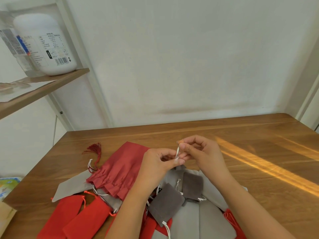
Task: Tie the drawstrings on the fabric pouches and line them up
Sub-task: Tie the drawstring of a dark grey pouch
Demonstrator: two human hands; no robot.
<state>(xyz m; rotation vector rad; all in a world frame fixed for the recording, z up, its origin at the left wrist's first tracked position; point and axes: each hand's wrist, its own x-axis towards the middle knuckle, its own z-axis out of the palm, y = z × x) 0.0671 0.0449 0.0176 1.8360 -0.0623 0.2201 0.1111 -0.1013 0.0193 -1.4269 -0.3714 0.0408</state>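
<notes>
Both hands raised over the wooden table (224, 135), close together; left hand (158, 163) pinches the lower end of a white drawstring (177, 151) between thumb and fingers; right hand (201, 152) pinches its upper end, cord taut between them; which pouch the cord belongs to is hidden behind the hands; below the wrists two dark grey pouches (164, 202) on light grey pouches (212, 219); left of the left hand a dark red pouch (120, 168) with tassel (94, 149); bright red pouches (86, 219) nearer the body, bottom left.
</notes>
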